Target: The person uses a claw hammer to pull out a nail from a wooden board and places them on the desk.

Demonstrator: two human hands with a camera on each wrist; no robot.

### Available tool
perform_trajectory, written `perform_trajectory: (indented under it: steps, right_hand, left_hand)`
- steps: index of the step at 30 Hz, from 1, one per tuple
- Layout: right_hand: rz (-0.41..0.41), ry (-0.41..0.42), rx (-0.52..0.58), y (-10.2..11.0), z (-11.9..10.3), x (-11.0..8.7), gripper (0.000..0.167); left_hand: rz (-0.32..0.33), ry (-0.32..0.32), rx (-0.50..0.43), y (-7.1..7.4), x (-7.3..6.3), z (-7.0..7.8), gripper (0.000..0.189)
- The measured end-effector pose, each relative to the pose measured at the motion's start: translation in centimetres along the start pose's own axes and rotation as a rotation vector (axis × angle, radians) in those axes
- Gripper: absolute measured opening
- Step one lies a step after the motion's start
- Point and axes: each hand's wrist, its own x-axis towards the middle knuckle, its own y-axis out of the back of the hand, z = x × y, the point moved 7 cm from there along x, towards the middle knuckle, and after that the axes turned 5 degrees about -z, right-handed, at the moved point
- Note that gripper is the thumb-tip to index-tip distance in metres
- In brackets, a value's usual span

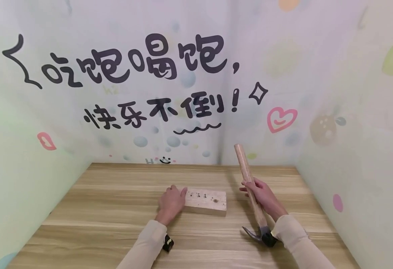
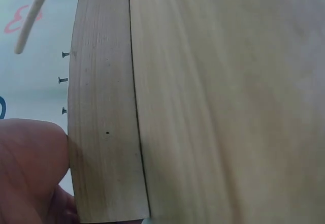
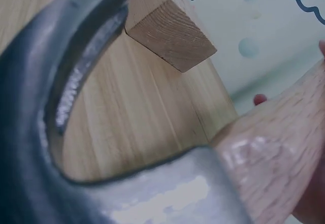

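A pale wooden block (image 1: 204, 205) lies flat on the wood-grain table. Three nails (image 2: 62, 80) stick up from its top face, as the left wrist view shows from the side. My left hand (image 1: 171, 201) holds the block's left end, with the thumb (image 2: 33, 158) against the top edge; the other fingers are partly hidden. To the right of the block, my right hand (image 1: 262, 195) grips a claw hammer by the middle of its wooden handle (image 1: 244, 164). The hammer's dark metal head (image 1: 267, 238) hangs toward me, and its claw (image 3: 30, 82) fills much of the right wrist view.
The table (image 1: 109, 194) meets a printed fabric wall (image 1: 132, 149) at the back, with similar walls at left and right. A black strap end (image 1: 168, 243) shows beside the left sleeve. Table surface extends around the block on every side.
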Motion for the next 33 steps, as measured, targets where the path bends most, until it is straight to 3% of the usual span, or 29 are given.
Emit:
perform_trajectory:
  steps: [6,11,21,29,33]
  right_hand:
    - [0.001,0.11,0.025,0.0,-0.9,-0.3,0.047]
    - [-0.087,0.206,0.118,-0.1,-1.8,-0.7,0.037]
    - [-0.331,0.168,0.308,-0.8,-1.9,-1.4,0.012]
    - [-0.498,0.28,0.385,-1.2,-2.4,-2.5,0.027]
    - [-0.578,0.283,0.438,-2.0,-3.4,-3.3,0.026]
  left_hand:
    - [-0.065,-0.048,-0.021,0.2,0.1,0.5,0.067]
    - [-0.104,-0.046,-0.034,0.4,0.3,0.8,0.063]
    - [-0.145,-0.093,-0.041,0.0,0.2,2.0,0.051]
    - [-0.198,-0.112,-0.07,-0.7,0.2,2.4,0.052]
    - [-0.205,-0.125,-0.086,-0.9,0.3,2.4,0.054]
